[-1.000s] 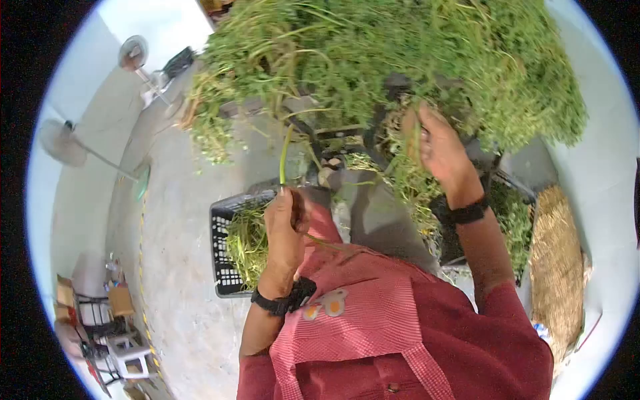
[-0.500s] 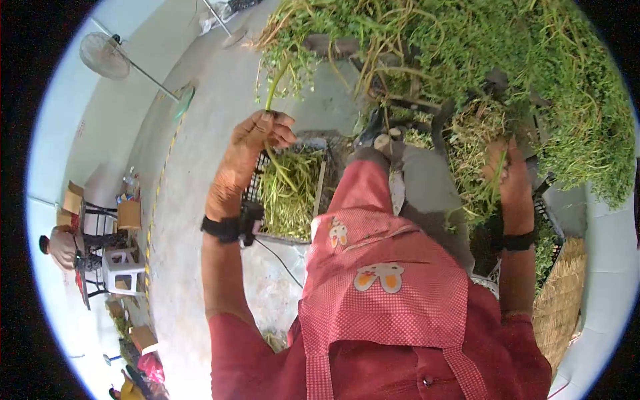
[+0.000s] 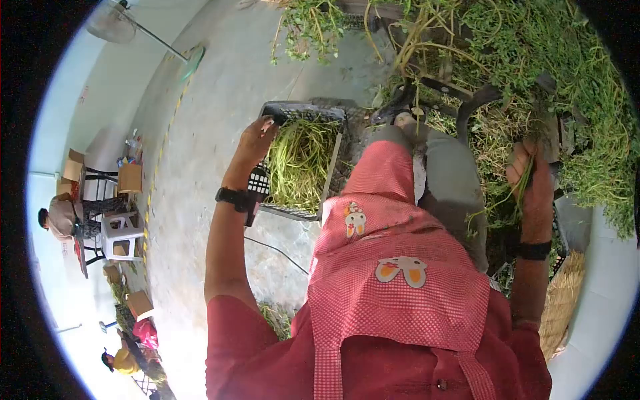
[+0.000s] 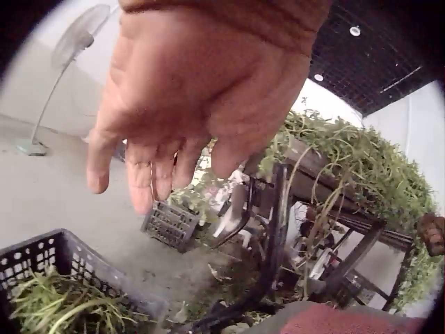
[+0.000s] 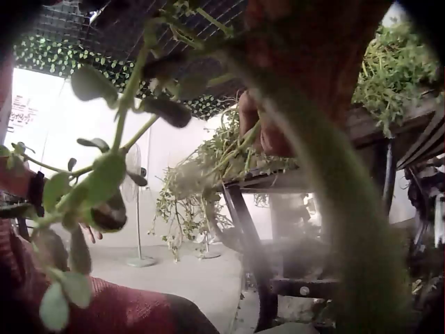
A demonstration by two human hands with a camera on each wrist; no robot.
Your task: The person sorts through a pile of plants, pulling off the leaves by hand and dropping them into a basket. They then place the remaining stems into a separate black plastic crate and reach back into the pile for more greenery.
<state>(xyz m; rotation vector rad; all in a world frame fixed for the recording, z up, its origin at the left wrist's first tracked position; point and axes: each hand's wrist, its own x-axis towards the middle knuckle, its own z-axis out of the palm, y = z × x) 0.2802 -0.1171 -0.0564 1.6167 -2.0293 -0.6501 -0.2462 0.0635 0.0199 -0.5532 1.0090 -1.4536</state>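
Note:
My left hand (image 3: 255, 143) is at the left side of a black plastic crate (image 3: 260, 183) on the floor. Its fingers are loosely extended in the left wrist view and hold nothing. Cut green stems (image 3: 303, 163) fill the crate. Over to the right, my right hand (image 3: 531, 172) grips a few leafy green stems (image 3: 523, 187) beside the heap of greens (image 3: 567, 73). Rounded leaves (image 5: 108, 177) and a thick stem (image 5: 334, 188) loom close to the right wrist camera; part of that hand is dark and hidden behind them.
The greens spread over a raised table with a dark frame (image 3: 460, 93). A straw mat (image 3: 563, 303) stands at the right. A fan (image 3: 110, 23), a white stool (image 3: 121, 237) and two other people are at the left. A cable (image 3: 277, 252) runs along the floor.
The left hand held a green stem earlier and has let go of it, now being lower by the crate. The right hand still grips its stems. The head view has shifted.

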